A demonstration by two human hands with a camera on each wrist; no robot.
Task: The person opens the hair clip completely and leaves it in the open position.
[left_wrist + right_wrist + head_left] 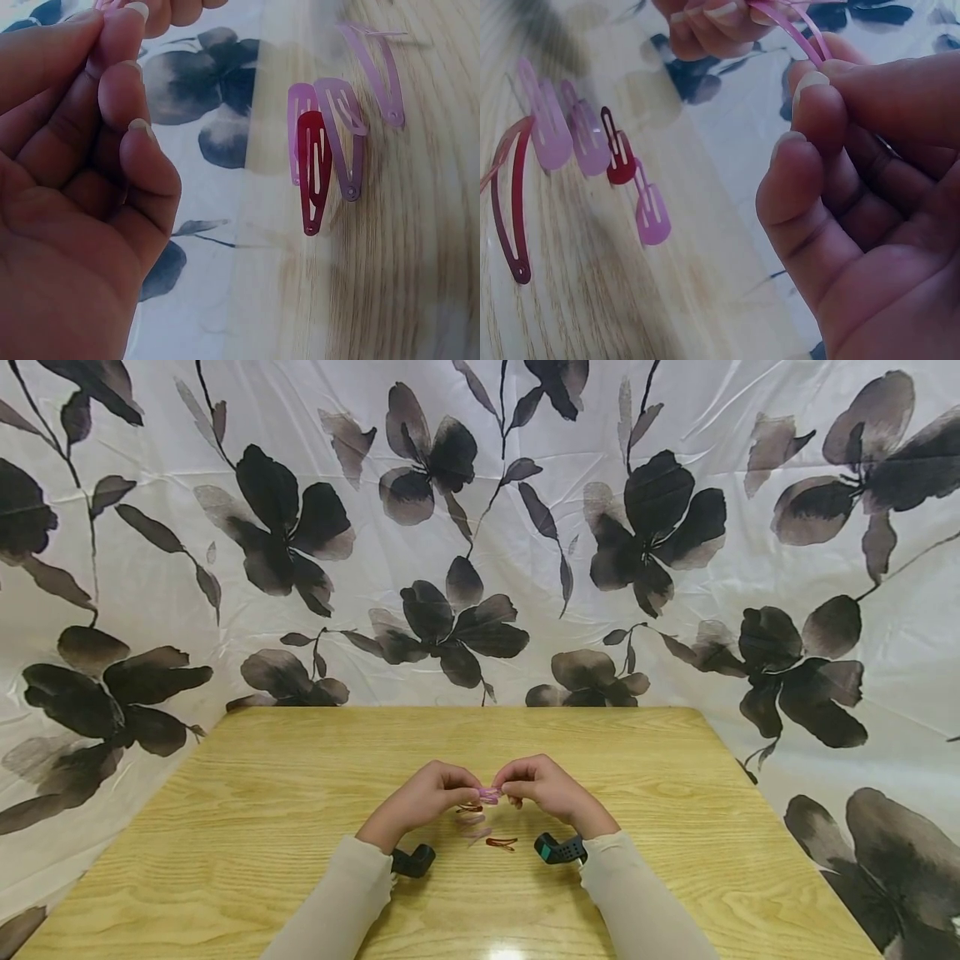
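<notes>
Between the two hands is a pink snap hair clip [795,32], its two arms spread apart in the right wrist view. My left hand [433,795] pinches one end with thumb and fingertips, which hide that end. The other end sits between the thumb and index finger of my right hand [551,792]. Just below the hands, a red snap clip [621,172] and several pink-purple clips [654,225] lie in a row on the table. Nearer the body lies another dark red clip [501,842] with its arms bent open.
The wooden table [247,827] reaches back to a white cloth [555,635] printed with dark flowers. Each wrist wears a black band with a camera, the left band [414,862] and the right band [558,849] both close over the tabletop.
</notes>
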